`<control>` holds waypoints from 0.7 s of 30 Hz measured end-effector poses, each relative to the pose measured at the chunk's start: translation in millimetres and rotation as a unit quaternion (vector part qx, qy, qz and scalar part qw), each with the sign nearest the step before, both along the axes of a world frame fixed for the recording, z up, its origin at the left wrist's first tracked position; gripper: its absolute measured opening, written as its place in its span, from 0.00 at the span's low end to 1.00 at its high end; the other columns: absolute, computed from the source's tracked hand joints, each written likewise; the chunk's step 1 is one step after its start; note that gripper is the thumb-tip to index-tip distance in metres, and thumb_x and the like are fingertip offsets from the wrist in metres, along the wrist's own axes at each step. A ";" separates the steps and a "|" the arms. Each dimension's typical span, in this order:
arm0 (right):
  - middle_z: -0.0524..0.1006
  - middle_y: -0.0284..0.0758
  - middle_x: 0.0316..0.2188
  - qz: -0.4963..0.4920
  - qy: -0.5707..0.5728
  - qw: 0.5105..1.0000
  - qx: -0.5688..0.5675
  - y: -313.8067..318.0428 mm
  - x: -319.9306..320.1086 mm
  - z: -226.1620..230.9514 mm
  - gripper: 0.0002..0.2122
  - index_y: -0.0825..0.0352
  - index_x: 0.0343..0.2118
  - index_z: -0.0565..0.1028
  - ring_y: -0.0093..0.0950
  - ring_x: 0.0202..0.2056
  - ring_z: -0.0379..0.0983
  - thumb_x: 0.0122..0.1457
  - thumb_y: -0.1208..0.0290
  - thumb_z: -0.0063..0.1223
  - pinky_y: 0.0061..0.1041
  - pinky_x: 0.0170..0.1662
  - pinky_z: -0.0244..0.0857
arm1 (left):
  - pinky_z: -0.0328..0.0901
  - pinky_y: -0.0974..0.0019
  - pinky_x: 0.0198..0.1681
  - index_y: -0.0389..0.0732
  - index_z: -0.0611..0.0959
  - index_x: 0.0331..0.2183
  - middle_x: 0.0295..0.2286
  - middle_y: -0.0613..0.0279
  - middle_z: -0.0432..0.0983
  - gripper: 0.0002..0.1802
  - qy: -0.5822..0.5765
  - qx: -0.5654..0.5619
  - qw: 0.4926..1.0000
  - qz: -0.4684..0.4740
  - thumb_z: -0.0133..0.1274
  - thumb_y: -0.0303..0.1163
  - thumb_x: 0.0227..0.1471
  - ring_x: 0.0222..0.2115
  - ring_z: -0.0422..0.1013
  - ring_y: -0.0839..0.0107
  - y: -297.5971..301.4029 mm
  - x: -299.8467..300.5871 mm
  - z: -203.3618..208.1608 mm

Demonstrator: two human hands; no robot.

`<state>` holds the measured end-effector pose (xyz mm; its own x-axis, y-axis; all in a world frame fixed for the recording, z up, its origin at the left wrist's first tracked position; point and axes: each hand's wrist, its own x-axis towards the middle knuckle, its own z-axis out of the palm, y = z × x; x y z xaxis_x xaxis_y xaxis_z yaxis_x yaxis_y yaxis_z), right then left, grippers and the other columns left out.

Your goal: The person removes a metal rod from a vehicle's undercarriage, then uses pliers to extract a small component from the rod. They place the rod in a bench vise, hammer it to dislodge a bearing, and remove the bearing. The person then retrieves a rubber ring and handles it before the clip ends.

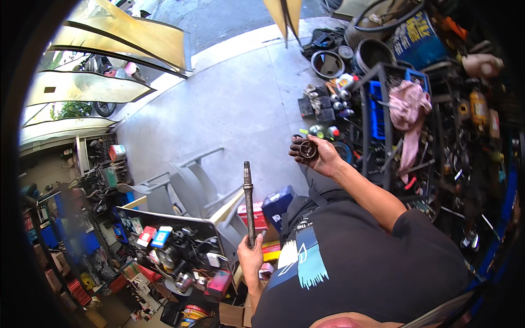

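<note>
My left hand [251, 257] is closed around the lower end of a long steel shaft [250, 208], which stands nearly upright in the picture. The shaft has a collar partway along it and a narrower, stepped upper end. To the right and farther up, my right hand [327, 157] holds a small dark ring-shaped metal part [308, 149], perhaps a bearing or a bushing. Its fingers look blackened, and the thumb lies near the ring's edge. A wide gap separates shaft and ring.
Left of the shaft are grey plastic chairs [188, 188] and a table crowded with boxes [161, 236] and small parts. On the right, a dark metal tool cart [378, 117] carries blue trays and a pink cloth [409, 105]. Bottles [340, 98] and a black bucket [374, 53] stand beyond.
</note>
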<state>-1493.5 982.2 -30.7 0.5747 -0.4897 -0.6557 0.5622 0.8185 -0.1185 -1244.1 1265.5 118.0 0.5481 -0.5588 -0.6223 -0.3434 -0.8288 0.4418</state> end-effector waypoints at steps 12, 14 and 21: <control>0.83 0.48 0.40 0.096 0.064 0.993 0.000 -254.9 206.5 20.9 0.18 0.73 0.45 0.77 0.47 0.42 0.82 0.73 0.60 0.46 0.40 0.44 0.80 | 0.64 0.61 0.28 0.32 0.80 0.29 0.19 0.60 0.72 0.21 -0.030 -0.120 0.983 0.137 0.63 0.42 0.61 0.22 0.68 0.73 -175.5 148.5 -2.3; 0.82 0.48 0.41 0.117 0.090 0.989 0.006 -288.2 248.7 7.8 0.18 0.74 0.46 0.77 0.46 0.43 0.81 0.73 0.61 0.45 0.41 0.44 0.79 | 0.64 0.61 0.28 0.33 0.80 0.29 0.18 0.61 0.71 0.21 -0.013 -0.138 0.978 0.156 0.63 0.43 0.61 0.21 0.67 0.73 -199.8 183.2 -10.1; 0.79 0.51 0.52 0.141 0.055 0.988 0.017 -384.6 445.1 38.3 0.21 0.76 0.54 0.74 0.48 0.54 0.76 0.75 0.60 0.41 0.42 0.56 0.74 | 0.60 0.66 0.26 0.33 0.81 0.31 0.18 0.70 0.69 0.20 0.060 -0.150 0.959 0.234 0.64 0.42 0.61 0.21 0.63 0.79 -307.1 354.9 -24.8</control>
